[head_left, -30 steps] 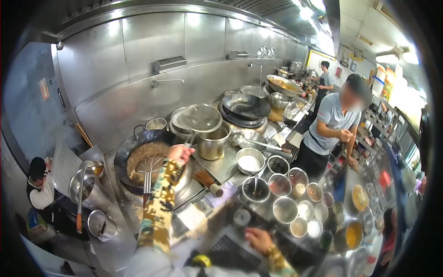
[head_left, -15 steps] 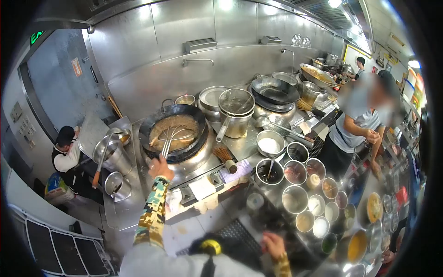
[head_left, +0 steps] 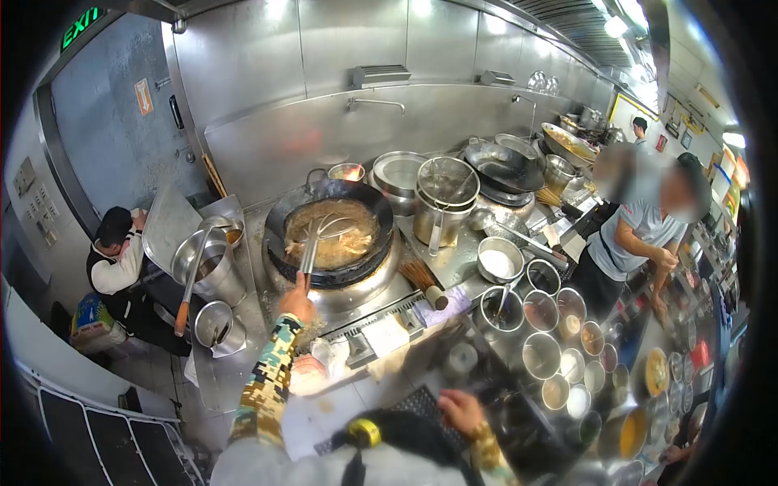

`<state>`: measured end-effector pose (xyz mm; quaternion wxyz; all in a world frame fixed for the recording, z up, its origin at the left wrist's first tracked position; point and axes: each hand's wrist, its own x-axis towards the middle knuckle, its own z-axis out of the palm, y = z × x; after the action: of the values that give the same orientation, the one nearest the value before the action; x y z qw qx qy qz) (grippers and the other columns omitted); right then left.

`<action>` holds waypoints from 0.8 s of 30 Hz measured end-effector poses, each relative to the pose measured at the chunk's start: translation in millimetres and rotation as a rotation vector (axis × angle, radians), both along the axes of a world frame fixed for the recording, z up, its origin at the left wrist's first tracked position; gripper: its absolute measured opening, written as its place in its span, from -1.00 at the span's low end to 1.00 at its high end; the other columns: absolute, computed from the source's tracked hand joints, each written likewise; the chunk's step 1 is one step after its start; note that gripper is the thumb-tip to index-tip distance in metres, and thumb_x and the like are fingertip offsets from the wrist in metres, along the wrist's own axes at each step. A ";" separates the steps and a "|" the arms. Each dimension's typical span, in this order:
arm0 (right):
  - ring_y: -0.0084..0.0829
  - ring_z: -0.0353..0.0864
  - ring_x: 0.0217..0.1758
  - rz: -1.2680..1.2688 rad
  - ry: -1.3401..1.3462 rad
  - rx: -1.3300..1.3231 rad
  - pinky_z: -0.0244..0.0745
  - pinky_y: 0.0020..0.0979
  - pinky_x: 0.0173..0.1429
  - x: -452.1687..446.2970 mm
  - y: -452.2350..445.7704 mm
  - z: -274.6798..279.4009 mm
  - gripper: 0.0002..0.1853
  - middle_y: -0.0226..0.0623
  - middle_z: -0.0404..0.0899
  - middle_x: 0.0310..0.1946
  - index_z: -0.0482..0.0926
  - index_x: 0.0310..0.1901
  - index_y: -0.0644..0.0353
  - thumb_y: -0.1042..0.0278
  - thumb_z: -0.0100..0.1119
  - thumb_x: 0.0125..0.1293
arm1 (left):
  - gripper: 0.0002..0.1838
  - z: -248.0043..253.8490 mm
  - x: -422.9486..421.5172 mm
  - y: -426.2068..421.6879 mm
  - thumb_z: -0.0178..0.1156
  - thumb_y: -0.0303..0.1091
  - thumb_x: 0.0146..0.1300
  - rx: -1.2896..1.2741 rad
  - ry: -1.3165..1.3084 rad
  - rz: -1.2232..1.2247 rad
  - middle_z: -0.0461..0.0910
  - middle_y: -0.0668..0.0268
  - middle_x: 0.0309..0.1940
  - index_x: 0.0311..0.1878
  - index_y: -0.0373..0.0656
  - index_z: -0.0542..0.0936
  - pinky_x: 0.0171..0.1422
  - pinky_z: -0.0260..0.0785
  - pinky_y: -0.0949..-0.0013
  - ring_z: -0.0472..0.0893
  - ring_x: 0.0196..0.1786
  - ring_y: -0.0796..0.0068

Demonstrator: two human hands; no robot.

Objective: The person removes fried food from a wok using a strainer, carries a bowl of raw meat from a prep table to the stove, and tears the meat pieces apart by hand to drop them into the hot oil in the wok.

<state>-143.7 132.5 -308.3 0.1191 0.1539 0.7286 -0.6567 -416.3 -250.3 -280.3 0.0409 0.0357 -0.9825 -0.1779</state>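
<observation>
My left hand [head_left: 297,304] is closed around the handle of a metal wire skimmer [head_left: 311,247]. The skimmer's looped head lies in a black wok [head_left: 279,231] on the burner, among browned pieces of food [head_left: 350,241] in bubbling oil. My right hand [head_left: 462,411] is held near my body, away from the wok, with its fingers loosely curled and nothing visible in them.
Left of the wok stand a tall steel pot [head_left: 215,271] with a ladle and a smaller pot [head_left: 219,326]. A strainer [head_left: 447,182] sits over a pot on the right. Seasoning bowls [head_left: 541,356] crowd the right counter. One co-worker [head_left: 636,243] stands at right, another person [head_left: 121,267] at left.
The view has swung left, shifting the scene rightward. My left hand has turned the skimmer, whose head now sits farther right in the wok. Flame-like light shows behind the wok.
</observation>
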 end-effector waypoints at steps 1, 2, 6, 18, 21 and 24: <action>-0.56 0.55 -0.54 0.015 -0.016 0.013 0.46 -0.49 -0.46 -1.9 -9.9 5.8 -0.58 -0.29 0.63 -0.40 0.51 0.12 0.37 0.24 0.20 0.35 | -0.12 -0.3 4.9 -2.1 0.15 -0.37 0.08 -0.037 0.024 -0.019 0.60 -0.17 -0.20 0.50 -0.12 0.03 -0.01 0.45 -0.05 0.62 -0.16 -0.15; -0.57 0.55 -0.54 0.023 -0.033 0.018 0.46 -0.49 -0.46 -1.9 -18.2 9.0 -0.58 -0.30 0.63 -0.40 0.51 0.12 0.37 0.23 0.20 0.35 | -0.11 -2.4 11.3 -3.5 0.15 -0.36 0.08 -0.071 0.048 -0.038 0.59 -0.18 -0.18 0.51 -0.11 0.03 -0.02 0.45 -0.06 0.62 -0.16 -0.17; -0.56 0.57 -0.51 0.027 -0.067 0.048 0.50 -0.51 -0.42 -2.9 -29.0 -2.1 -0.55 -0.28 0.65 -0.34 0.51 0.13 0.37 0.21 0.23 0.33 | -0.13 -22.5 24.4 -24.8 0.15 -0.31 0.15 0.013 0.102 -0.079 0.54 -0.20 -0.12 0.53 0.02 0.00 -0.05 0.44 -0.10 0.59 -0.14 -0.19; -0.54 0.59 -0.45 -0.034 -0.065 0.160 0.55 -0.43 -0.30 69.6 -20.0 4.6 -0.52 -0.28 0.66 -0.30 0.47 0.21 0.27 0.13 0.13 0.38 | -0.75 -63.0 34.2 -105.6 0.04 -0.24 0.27 -0.282 0.109 -0.016 0.64 0.11 -0.35 -0.16 -0.15 0.62 -0.26 0.45 0.24 0.61 -0.33 0.22; -0.48 0.62 -0.42 -0.159 0.120 0.349 0.55 -0.39 -0.24 115.2 -1.2 2.7 -0.54 -0.18 0.67 -0.28 0.49 0.16 0.30 0.14 0.15 0.36 | -0.75 -79.7 43.9 -18.7 0.05 -0.24 0.28 0.306 0.147 -0.184 0.64 0.13 -0.36 -0.14 -0.15 0.62 -0.27 0.44 0.26 0.59 -0.34 0.25; -0.52 0.61 -0.45 -0.400 0.172 0.414 0.55 -0.41 -0.27 174.5 21.5 -35.8 -0.55 -0.18 0.67 -0.28 0.51 0.12 0.32 0.15 0.17 0.34 | -0.74 -82.8 67.8 49.1 0.05 -0.23 0.29 0.407 -0.077 -0.271 0.64 0.14 -0.36 -0.13 -0.16 0.61 -0.29 0.43 0.27 0.58 -0.36 0.28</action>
<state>30.8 154.0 -344.1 -0.1084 0.2591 0.8096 -0.5154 -348.5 -201.2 -363.1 -0.0288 -0.0824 -0.9230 -0.3747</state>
